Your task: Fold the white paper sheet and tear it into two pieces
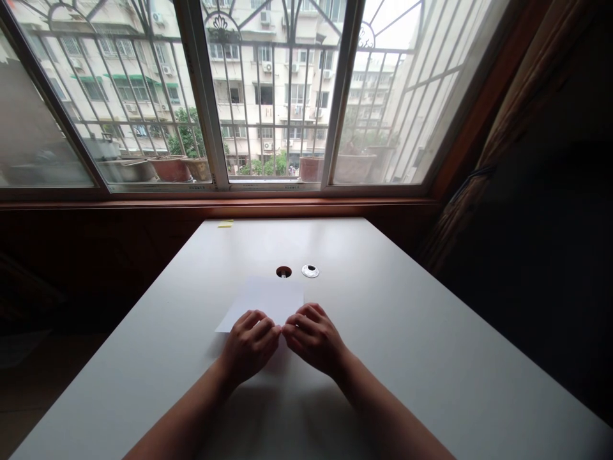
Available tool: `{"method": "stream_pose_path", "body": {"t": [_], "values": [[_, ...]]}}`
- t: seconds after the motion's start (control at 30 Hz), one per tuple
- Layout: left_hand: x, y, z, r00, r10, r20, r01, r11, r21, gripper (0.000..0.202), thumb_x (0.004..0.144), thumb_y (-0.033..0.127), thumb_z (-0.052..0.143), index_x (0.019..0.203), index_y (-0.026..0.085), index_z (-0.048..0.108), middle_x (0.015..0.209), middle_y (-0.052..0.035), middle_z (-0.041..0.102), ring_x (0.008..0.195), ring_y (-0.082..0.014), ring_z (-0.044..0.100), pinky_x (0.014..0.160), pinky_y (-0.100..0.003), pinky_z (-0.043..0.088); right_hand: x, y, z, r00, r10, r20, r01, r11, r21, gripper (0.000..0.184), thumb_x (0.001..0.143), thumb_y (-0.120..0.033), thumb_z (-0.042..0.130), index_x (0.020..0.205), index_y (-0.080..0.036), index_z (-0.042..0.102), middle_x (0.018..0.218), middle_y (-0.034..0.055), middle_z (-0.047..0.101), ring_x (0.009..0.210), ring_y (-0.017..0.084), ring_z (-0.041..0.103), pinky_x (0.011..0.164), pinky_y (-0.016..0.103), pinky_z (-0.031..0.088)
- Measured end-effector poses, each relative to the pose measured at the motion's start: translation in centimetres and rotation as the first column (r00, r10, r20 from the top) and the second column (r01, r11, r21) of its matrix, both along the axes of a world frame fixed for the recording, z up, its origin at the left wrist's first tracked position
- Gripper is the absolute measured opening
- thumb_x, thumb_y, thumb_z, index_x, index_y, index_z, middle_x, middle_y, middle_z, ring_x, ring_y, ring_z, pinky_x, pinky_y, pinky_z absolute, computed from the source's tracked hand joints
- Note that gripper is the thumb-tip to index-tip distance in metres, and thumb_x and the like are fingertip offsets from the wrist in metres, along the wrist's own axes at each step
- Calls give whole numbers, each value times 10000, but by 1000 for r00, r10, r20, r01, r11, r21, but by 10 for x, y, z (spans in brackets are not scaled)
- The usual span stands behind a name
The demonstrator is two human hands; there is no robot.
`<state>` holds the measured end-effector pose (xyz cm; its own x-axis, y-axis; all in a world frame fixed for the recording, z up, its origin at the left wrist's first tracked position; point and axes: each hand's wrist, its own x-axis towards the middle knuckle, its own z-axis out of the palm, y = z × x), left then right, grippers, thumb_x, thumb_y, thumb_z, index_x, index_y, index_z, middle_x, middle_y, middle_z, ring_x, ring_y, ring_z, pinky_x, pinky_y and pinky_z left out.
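A white sheet of paper [271, 299] is just beyond my hands over the white table, with a soft shadow near its left corner. My left hand [251, 345] is closed, its fingers curled in a pinch at the sheet's near edge. Against it, almost fingertip to fingertip, my right hand [316, 337] pinches near the sheet's near right corner. My fingers and knuckles cover the part of the paper between them, so its exact grip is hidden.
On the white table [412, 358], beyond the paper, are a round cable hole [283, 272] and a silver ring-shaped cap [310, 271]. Yellow strips [225, 223] lie at the far left edge. Behind stands a barred window [272, 96], with a tied curtain [483, 153] at right.
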<state>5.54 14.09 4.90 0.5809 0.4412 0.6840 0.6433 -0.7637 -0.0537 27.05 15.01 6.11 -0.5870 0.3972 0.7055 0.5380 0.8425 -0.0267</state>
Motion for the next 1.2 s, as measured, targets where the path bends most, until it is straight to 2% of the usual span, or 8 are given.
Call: {"method": "stream_pose_path", "body": {"t": [0.37, 0.7, 0.8, 0.93, 1.1, 1.2], "values": [[-2, 3, -2, 1000, 2, -4, -2, 999, 38, 188, 879, 109, 606, 1042, 197, 641, 842, -46, 647, 827, -210, 564, 693, -376, 477, 8, 6, -2, 999, -38, 0, 38, 999, 10, 70, 899, -159, 611, 901, -223, 638, 882, 12, 682, 857, 172, 568, 838, 363, 437], [-14, 9, 1, 993, 119, 27, -120, 992, 39, 127, 869, 95, 615, 947, 193, 638, 809, -41, 632, 821, -213, 563, 703, -360, 492, 45, 20, -7, 965, -187, -184, 194, 981, 23, 134, 886, -124, 609, 917, -240, 667, 882, 26, 686, 829, 181, 572, 809, 367, 462], [-13, 11, -2, 993, 118, 24, -119, 993, 24, 135, 875, 104, 609, 965, 199, 644, 817, -41, 633, 817, -210, 564, 704, -359, 496, 43, 20, -10, 972, -163, -172, 167, 986, 12, 141, 898, -170, 633, 998, -254, 685, 934, 37, 697, 862, 188, 582, 815, 369, 473], [-8, 10, -4, 998, 67, 2, -67, 998, -3, 197, 868, 106, 616, 1036, 205, 646, 861, -44, 647, 835, -216, 566, 706, -369, 497, 27, 17, -12, 993, -97, -64, 97, 995, -4, 263, 886, -283, 703, 1147, -269, 677, 1044, 52, 705, 938, 202, 582, 841, 374, 475], [-1, 6, -3, 1000, -2, -26, 1, 1000, -14, 182, 874, 110, 612, 1026, 206, 646, 864, -46, 649, 821, -208, 569, 700, -368, 495, 16, 16, -14, 999, -33, -30, 33, 999, -22, 135, 903, -240, 685, 1027, -286, 710, 962, 16, 725, 932, 193, 573, 824, 367, 451], [0, 5, -1, 1000, -17, -21, 17, 1000, -8, 171, 886, 114, 599, 1024, 204, 647, 864, -51, 649, 815, -201, 575, 698, -366, 498, 15, 16, -14, 999, -23, -37, 23, 1000, -13, 121, 904, -225, 680, 1007, -282, 713, 923, 15, 725, 909, 186, 574, 808, 359, 448]]}}
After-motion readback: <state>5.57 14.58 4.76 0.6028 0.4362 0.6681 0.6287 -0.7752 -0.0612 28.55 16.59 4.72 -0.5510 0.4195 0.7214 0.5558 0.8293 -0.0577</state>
